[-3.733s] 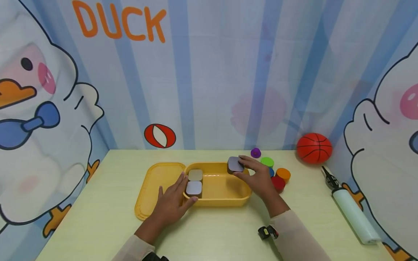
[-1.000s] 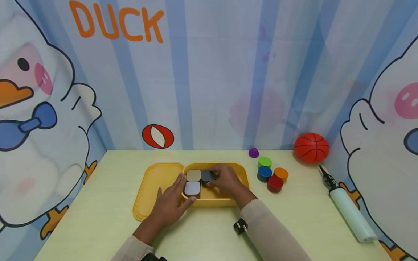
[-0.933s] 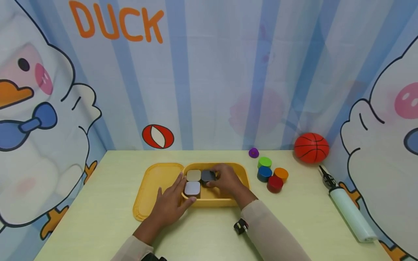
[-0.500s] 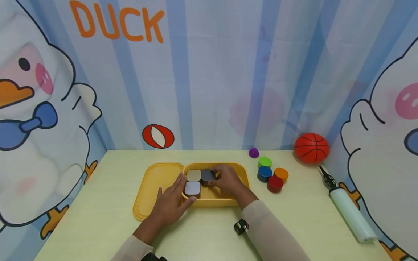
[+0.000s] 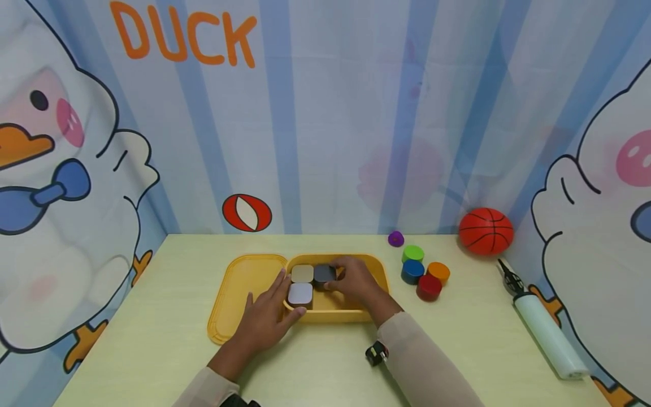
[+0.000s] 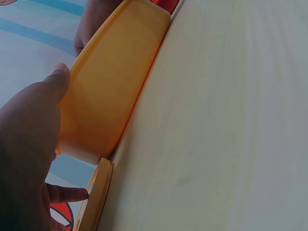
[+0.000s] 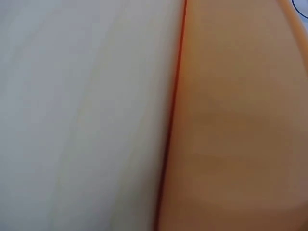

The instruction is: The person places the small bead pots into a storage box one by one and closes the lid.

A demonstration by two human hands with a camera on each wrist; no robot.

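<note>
A yellow rectangular box (image 5: 342,316) stands on the table. Inside its left end are a beige rounded square block (image 5: 302,273) and a pale lilac one (image 5: 300,293). Right of the beige one sits a dark grey rounded square block (image 5: 324,274), pinched between thumb and fingers of my right hand (image 5: 357,282). My left hand (image 5: 261,319) rests at the box's left end with fingers extended and thumb along the near rim. The left wrist view has that thumb (image 6: 58,79) against the box wall (image 6: 110,82). The right wrist view holds only box wall (image 7: 240,115) and tabletop.
A yellow lid (image 5: 229,294) lies left of the box, partly under my left hand. To the right are green (image 5: 413,253), blue (image 5: 412,271), orange (image 5: 438,272) and red (image 5: 429,287) round pieces, a purple piece (image 5: 395,238), a red ball (image 5: 486,230) and a pale pump (image 5: 549,333).
My right hand has carried the dark grey block from above the box's right side down and left, beside the beige block. In the last second it holds there; my left hand stays put.
</note>
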